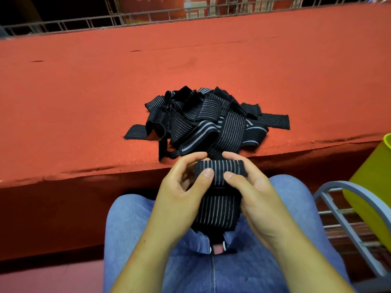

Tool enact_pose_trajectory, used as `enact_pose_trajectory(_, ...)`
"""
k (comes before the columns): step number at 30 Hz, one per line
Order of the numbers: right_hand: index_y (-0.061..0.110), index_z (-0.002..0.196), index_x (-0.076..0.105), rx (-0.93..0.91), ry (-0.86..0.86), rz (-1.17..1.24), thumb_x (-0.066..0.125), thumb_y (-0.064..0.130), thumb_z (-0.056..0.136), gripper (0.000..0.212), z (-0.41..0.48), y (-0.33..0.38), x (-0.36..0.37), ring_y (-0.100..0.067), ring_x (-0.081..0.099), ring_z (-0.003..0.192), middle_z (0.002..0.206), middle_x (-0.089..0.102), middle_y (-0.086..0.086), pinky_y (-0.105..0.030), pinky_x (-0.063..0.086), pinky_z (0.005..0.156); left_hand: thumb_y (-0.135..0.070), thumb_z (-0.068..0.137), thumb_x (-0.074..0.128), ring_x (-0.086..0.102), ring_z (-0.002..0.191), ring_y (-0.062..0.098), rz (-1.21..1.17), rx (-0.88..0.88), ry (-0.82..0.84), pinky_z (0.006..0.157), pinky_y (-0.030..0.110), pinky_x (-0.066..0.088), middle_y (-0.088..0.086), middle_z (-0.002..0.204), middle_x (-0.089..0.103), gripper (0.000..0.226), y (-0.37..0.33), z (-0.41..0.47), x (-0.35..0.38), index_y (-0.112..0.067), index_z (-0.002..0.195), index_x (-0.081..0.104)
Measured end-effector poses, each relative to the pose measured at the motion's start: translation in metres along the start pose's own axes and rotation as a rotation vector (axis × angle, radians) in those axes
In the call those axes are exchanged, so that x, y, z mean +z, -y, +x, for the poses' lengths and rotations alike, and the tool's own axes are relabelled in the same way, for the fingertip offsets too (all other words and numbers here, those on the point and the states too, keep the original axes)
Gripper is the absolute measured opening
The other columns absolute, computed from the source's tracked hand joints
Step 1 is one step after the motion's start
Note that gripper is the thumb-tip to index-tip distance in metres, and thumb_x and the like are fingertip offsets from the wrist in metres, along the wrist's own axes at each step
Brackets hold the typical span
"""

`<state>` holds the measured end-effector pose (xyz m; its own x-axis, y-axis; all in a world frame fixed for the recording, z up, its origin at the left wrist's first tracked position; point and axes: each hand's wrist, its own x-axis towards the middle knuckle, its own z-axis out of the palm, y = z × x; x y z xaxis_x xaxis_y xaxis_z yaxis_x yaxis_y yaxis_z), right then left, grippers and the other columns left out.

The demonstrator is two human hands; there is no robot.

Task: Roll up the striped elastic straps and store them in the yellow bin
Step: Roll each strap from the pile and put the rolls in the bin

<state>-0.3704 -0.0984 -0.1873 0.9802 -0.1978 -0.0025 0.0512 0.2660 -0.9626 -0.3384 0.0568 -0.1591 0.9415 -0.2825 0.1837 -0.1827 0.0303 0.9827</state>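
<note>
A black elastic strap with thin white stripes (219, 205) hangs over my lap, its top end turned into a small roll. My left hand (184, 187) pinches the roll's left side with thumb and curled fingers. My right hand (251, 187) pinches its right side the same way. The strap runs up from the roll into a tangled pile of striped straps (207, 119) near the front edge of the red table (84, 92). The yellow bin (372, 178) stands at the right edge of the view, partly cut off.
A grey metal rack (349, 225) holds the yellow bin beside my right knee. My legs in blue jeans (131, 229) fill the lower view. A metal railing (148, 17) runs behind the table's far edge.
</note>
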Motion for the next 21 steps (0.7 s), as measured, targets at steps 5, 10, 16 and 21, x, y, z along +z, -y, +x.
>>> enact_pose_trajectory(5, 0.032, 0.136, 0.063, -0.010, 0.023, -0.024, 0.067, 0.012, 0.101, 0.040, -0.0018, 0.0028, 0.0027, -0.016, 0.073, 0.117, 0.121, 0.079, -0.001, -0.039, 0.053, 0.106, -0.008, 0.091, 0.073, 0.069, 0.102, -0.002, 0.039, 0.017, -0.039, 0.085, 0.007, 0.048, -0.011, 0.112, 0.076, 0.034, 0.0008, 0.0011, -0.0003, -0.021, 0.122, 0.069)
enact_pose_trajectory(10, 0.029, 0.133, 0.065, -0.027, 0.002, -0.056, 0.073, 0.044, 0.079, 0.057, -0.0019, 0.0018, 0.0026, -0.014, 0.074, 0.116, 0.120, 0.079, 0.001, -0.038, 0.054, 0.103, -0.003, 0.090, 0.074, 0.069, 0.097, -0.005, 0.068, 0.050, -0.053, 0.082, 0.008, 0.049, -0.016, 0.106, 0.075, 0.036, 0.0003, -0.0010, 0.0002, -0.020, 0.122, 0.069)
enact_pose_trajectory(16, 0.016, 0.116, 0.075, -0.068, -0.007, -0.098, 0.069, 0.038, 0.087, 0.036, -0.0038, 0.0010, 0.0010, -0.019, 0.077, 0.108, 0.110, 0.082, -0.003, -0.036, 0.057, 0.093, 0.001, 0.090, 0.072, 0.068, 0.095, -0.012, 0.040, 0.030, -0.050, 0.080, 0.003, 0.048, -0.027, 0.102, 0.074, 0.040, 0.0006, -0.0019, 0.0024, -0.017, 0.125, 0.067)
enact_pose_trajectory(21, 0.022, 0.109, 0.075, -0.101, -0.028, -0.113, 0.072, 0.035, 0.088, 0.025, -0.0030, -0.0012, -0.0007, -0.018, 0.076, 0.105, 0.108, 0.081, -0.004, -0.037, 0.058, 0.093, 0.000, 0.091, 0.071, 0.072, 0.098, -0.002, 0.004, -0.011, -0.029, 0.081, 0.009, 0.052, -0.016, 0.107, 0.077, 0.039, 0.0049, -0.0002, 0.0022, -0.017, 0.126, 0.068)
